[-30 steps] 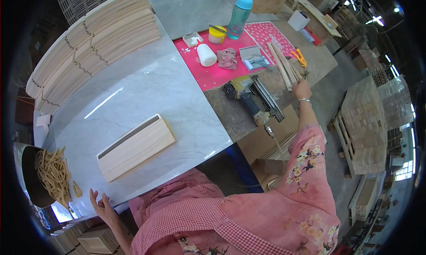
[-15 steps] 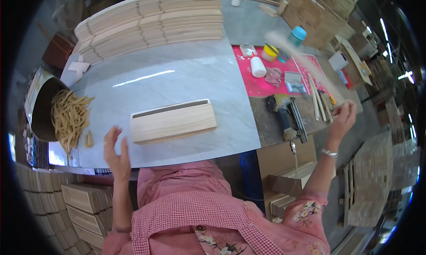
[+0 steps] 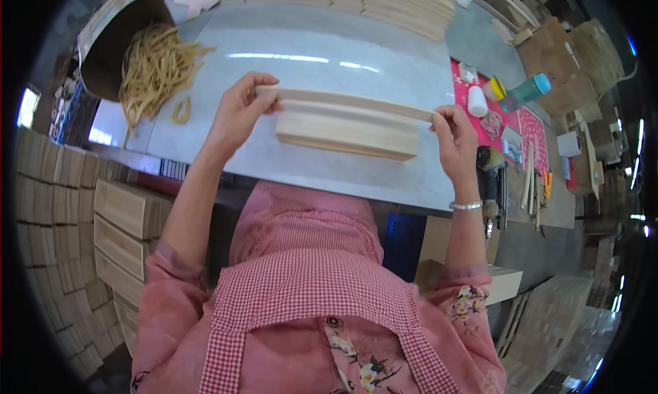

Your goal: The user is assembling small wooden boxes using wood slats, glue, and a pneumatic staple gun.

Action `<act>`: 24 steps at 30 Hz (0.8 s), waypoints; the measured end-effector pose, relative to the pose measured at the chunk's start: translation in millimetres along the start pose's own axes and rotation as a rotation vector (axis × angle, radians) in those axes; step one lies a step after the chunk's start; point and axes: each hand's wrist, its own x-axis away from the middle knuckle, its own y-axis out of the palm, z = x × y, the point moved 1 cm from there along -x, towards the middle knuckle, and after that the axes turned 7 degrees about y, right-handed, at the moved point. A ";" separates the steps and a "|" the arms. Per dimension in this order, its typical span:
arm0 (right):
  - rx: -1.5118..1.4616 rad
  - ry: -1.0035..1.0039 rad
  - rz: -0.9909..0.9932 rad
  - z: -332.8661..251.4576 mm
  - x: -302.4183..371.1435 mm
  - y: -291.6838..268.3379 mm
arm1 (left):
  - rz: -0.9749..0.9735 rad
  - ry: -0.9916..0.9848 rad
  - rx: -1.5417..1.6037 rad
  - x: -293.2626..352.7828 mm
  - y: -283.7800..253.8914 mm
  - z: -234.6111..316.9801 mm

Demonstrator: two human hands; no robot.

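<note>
Between my two hands I hold a thin pale wood strip (image 3: 356, 102), one end in each. My left hand (image 3: 245, 109) pinches its left end, thumb toward me. At the other end my right hand (image 3: 455, 139), with a silver bracelet on the wrist, grips it between thumb and fingers. Just below and behind the strip on the table sits a pale wooden box (image 3: 346, 133), long and narrow; the strip hides its far upper edge. Whether the strip touches the box I cannot tell.
The grey table (image 3: 274, 34) carries stacked wood panels (image 3: 411, 7) at the back. At left, a tipped container (image 3: 103, 65) spills tan rubber bands (image 3: 154, 68). To the right are a nail gun (image 3: 491, 188), a white bottle (image 3: 477, 101), a teal bottle (image 3: 526, 92) and wood sticks (image 3: 529, 178).
My right hand has come from the far right, bringing the strip over to the box. My left hand has closed on the strip's left end. The view has shifted too.
</note>
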 end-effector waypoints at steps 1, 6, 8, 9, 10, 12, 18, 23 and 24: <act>0.073 -0.028 -0.008 8.2 -6.8 3.6 | -0.011 0.037 -0.136 -2.9 -8.9 -9.8; 0.302 -0.106 -0.011 52.7 -32.9 10.8 | -0.063 0.084 -0.385 -21.6 -10.4 -28.3; 0.322 -0.066 -0.012 63.5 -39.6 9.8 | -0.067 0.177 -0.504 -31.7 -4.6 -38.9; 0.331 -0.046 -0.012 69.1 -41.4 8.7 | -0.070 0.225 -0.564 -35.3 -3.0 -43.3; 0.333 -0.043 -0.008 72.0 -41.3 9.1 | -0.074 0.226 -0.562 -37.6 -1.2 -45.8; 0.340 0.003 0.000 78.5 -40.8 9.4 | -0.077 0.235 -0.613 -41.9 2.1 -50.1; 0.327 0.069 0.013 86.9 -38.2 8.2 | -0.101 0.232 -0.683 -49.0 4.3 -56.0; 0.287 0.091 0.023 93.2 -39.4 9.2 | -0.103 0.191 -0.676 -50.9 8.7 -51.7; 0.275 0.096 0.025 94.7 -39.4 9.1 | -0.100 0.179 -0.671 -51.5 9.6 -50.8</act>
